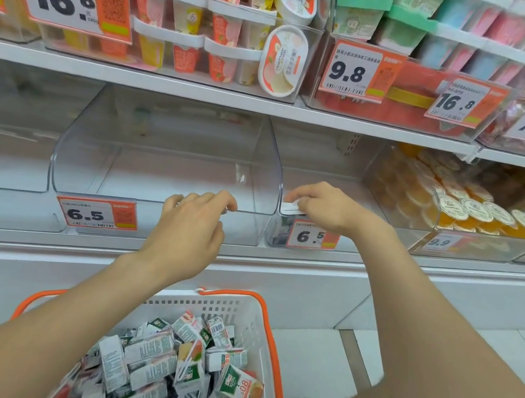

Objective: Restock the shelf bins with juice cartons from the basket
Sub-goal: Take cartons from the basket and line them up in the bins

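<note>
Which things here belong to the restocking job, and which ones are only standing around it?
Belong to the job:
- basket
- juice cartons in it
- clear bin, marked 6.5, no cartons inside
- narrow bin, also 6.5
- left hand
- right hand, holding a white carton

Not part of it:
- jelly cups
- pudding tubs
</note>
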Demonstrator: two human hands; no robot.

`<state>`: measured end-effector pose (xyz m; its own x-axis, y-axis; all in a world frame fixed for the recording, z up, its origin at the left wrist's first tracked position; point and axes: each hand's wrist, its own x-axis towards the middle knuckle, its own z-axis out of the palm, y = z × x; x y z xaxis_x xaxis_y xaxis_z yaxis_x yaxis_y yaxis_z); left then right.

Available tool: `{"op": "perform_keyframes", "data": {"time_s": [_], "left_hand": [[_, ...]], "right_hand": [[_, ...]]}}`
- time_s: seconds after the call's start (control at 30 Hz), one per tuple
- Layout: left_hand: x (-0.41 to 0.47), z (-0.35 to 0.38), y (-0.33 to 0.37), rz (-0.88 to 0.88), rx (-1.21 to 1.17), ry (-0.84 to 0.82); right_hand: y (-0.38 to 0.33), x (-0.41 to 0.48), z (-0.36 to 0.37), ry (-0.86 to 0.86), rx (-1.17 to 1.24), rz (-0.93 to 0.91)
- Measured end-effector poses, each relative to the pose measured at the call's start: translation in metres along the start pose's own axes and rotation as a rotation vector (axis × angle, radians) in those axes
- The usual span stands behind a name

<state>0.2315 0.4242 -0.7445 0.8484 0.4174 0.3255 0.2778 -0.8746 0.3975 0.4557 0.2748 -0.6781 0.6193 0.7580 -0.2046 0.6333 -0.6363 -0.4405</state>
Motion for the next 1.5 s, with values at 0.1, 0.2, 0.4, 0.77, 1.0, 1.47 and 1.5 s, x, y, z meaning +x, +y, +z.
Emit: {"op": "perform_keyframes", "data": {"time_s": [0.1, 0.2, 0.4, 0.77, 1.0, 1.47, 1.5], "left_hand": [[0.001, 0.003, -0.002, -0.002, 0.031, -0.001], [0.003, 0.007, -0.002, -0.044, 0.133, 0.000], [0.009, 0.011, -0.004, -0.096, 0.088, 0.052], [0.011, 0.011, -0.011, -0.066, -0.033, 0.141], [0.012, 0.008, -0.008, -0.008, -0.026, 0.203], [-0.028, 0.003, 0.002, 0.060, -0.097, 0.053], [-0.029, 0.001, 0.003, 0.081, -0.087, 0.038]], "right_hand": [[0.000, -0.007, -0.003, -0.042, -0.034, 0.010], [0.007, -0.015, -0.001, -0.026, -0.128, 0.004], [0.022, -0.016, 0.015, 0.122, -0.250, -0.085], [0.026, -0.030, -0.002, 0.158, -0.271, -0.163], [0.026, -0.042, 0.006, 0.110, -0.316, -0.168], [-0.023, -0.076, 0.022, 0.371, -0.406, -0.194], [-0.034, -0.080, 0.025, 0.426, -0.373, -0.256]]}}
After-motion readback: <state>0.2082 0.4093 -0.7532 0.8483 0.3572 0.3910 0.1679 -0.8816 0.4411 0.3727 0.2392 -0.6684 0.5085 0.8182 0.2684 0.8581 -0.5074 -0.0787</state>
